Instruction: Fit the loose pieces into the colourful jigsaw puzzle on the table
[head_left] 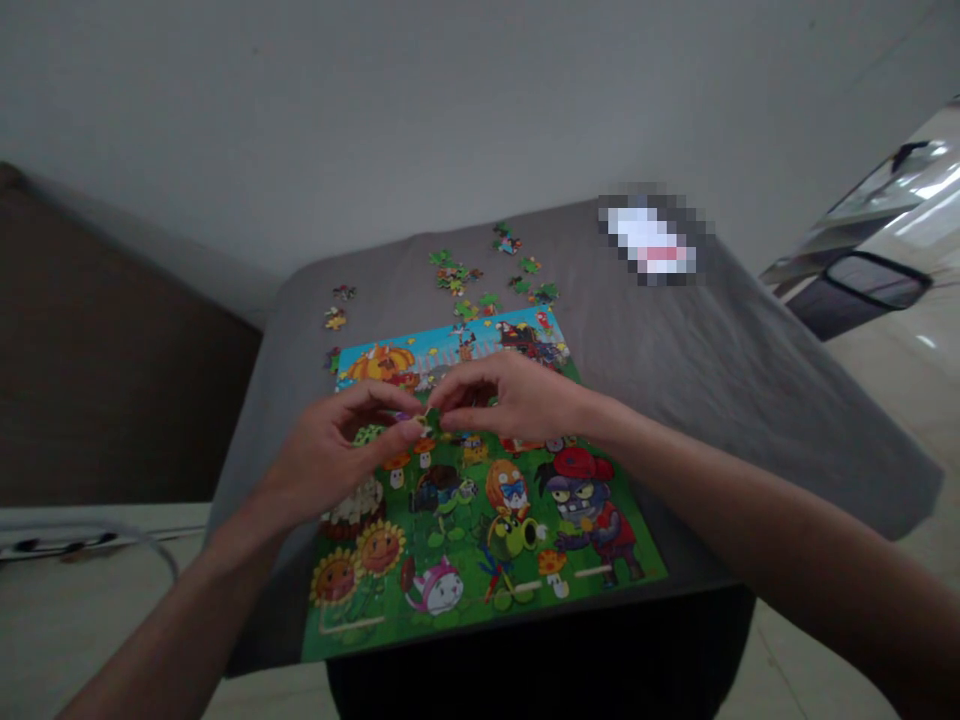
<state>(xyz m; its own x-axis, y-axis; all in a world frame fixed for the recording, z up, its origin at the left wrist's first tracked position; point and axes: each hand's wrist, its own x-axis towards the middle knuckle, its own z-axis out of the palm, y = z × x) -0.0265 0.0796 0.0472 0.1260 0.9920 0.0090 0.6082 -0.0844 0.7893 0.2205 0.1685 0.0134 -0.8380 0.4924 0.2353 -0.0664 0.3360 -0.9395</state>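
Note:
A colourful cartoon jigsaw puzzle [480, 520] lies flat on a grey table [675, 350], mostly assembled. Both my hands hover above its middle and meet fingertip to fingertip. My left hand [341, 450] and my right hand [510, 395] each pinch a small puzzle piece [426, 412] between them; the piece is tiny and partly hidden by the fingers. Loose puzzle pieces [480, 275] lie scattered on the table beyond the far edge of the puzzle.
A few stray pieces [336, 318] sit at the far left of the table. A blurred white object [651, 240] rests at the far right corner. A brown sofa [90, 380] stands left, a power strip [52, 545] on the floor.

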